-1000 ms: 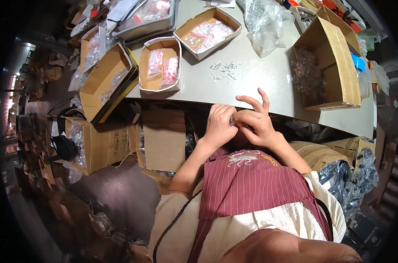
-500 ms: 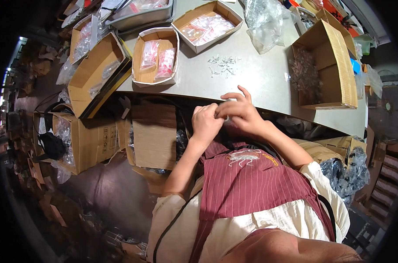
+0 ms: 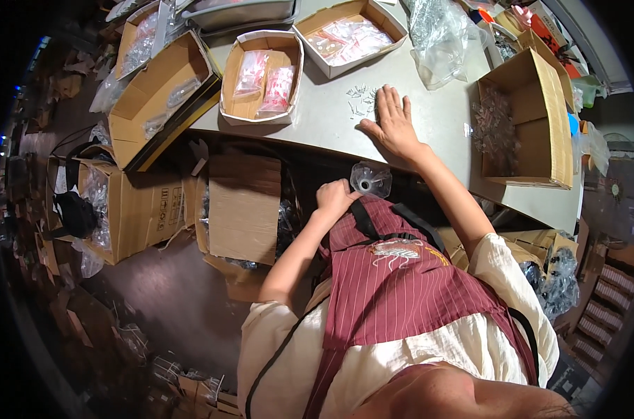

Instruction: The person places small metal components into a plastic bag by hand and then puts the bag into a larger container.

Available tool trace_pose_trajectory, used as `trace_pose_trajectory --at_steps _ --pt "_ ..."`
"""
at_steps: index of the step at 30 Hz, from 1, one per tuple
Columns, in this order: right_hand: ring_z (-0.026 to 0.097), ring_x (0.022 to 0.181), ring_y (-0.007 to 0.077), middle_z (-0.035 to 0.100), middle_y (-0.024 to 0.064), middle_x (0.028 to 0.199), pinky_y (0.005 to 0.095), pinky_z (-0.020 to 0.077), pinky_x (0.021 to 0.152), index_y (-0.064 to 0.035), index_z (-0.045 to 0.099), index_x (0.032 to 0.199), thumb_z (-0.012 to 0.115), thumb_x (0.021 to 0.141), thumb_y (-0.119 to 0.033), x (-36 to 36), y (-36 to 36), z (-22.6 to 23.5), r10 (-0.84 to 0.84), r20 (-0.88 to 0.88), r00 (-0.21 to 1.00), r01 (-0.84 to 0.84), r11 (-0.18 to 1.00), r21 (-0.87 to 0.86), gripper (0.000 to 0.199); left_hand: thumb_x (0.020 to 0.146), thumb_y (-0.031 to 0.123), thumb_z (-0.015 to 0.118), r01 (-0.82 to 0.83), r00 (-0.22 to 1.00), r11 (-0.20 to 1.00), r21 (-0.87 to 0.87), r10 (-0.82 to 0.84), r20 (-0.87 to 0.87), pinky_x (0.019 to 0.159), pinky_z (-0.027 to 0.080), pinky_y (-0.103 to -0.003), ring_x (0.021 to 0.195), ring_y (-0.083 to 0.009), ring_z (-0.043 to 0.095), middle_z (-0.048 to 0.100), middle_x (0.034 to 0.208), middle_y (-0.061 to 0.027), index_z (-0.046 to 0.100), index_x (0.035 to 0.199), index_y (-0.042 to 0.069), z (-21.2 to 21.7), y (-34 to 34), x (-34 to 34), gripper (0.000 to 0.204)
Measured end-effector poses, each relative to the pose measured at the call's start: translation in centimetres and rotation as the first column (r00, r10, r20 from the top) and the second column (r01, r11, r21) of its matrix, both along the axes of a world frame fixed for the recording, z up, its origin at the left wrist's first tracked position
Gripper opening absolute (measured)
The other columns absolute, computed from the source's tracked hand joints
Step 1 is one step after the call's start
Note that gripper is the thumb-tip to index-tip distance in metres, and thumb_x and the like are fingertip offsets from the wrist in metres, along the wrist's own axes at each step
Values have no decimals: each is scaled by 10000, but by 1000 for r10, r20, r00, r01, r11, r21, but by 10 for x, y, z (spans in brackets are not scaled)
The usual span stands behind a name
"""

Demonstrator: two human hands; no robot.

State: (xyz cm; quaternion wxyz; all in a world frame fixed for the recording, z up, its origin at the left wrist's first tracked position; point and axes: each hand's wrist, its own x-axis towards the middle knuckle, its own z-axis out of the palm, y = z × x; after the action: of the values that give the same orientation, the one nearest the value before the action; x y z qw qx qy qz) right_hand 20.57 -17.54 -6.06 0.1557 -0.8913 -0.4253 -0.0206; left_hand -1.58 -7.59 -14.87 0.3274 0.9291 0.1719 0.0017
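Note:
Low in front of my apron, my left hand point(image 3: 336, 197) is closed at the side of a clear plastic funnel point(image 3: 378, 183), which looks like a cut-off bottle top with a dark round hole. Its wide mouth faces up, just off the table's near edge. My right hand point(image 3: 395, 126) lies palm down on the grey table point(image 3: 324, 133), fingers stretched out. Beside its fingers is a loose scatter of small silvery pieces, like screws point(image 3: 359, 102); the hand hides part of them.
Left of the scatter stands a shallow carton point(image 3: 226, 105) of small bags; another carton point(image 3: 331, 72) with bags is behind it. A clear plastic bag point(image 3: 439, 49) lies farther back. A deep cardboard box point(image 3: 551, 126) with small pieces stands at the right. Below left is a cardboard box point(image 3: 243, 209).
My right hand has left my left hand and moved up and forward onto the table, beside the small pieces. The funnel in my left hand now shows more fully.

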Motion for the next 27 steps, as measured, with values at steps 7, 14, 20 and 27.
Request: trace_pose_trajectory --at_steps 7,14,20,27 --pt "176 1551 391 248 250 1643 605 54 1224 41 247 1574 474 986 -627 -31 -11 6 72 76 995 -63 992 -111 918 802 624 690 -4 980 965 -264 -49 -195 803 583 -460 933 -386 722 742 977 -215 771 961 94 -46 -28 30 559" --pt "163 1558 373 235 225 1657 603 18 1225 16 267 1582 454 1002 -609 -54 -42 11 41 115 992 -22 987 -158 873 754 681 735 -18 991 930 -367 -32 -128 802 585 -422 962 -346 730 756 984 -182 758 1050 104 -69 -44 37 649" --pt "166 1556 376 237 208 1661 583 38 1231 -40 288 1590 467 1015 -567 -50 -48 16 47 42 998 -42 992 -119 800 734 670 769 -18 998 909 -416 -11 -68 803 582 -392 959 -315 736 763 993 -157 757 1081 111 -75 -47 37 659" --pt "524 1324 384 521 224 1435 407 420 1116 8 499 1405 629 946 -80 -40 -80 27 -56 -298 953 167 918 361 485 821 486 778 4 1000 862 -506 8 21 797 583 -375 932 -309 735 767 995 -123 758 1092 123 -35 -39 21 454"
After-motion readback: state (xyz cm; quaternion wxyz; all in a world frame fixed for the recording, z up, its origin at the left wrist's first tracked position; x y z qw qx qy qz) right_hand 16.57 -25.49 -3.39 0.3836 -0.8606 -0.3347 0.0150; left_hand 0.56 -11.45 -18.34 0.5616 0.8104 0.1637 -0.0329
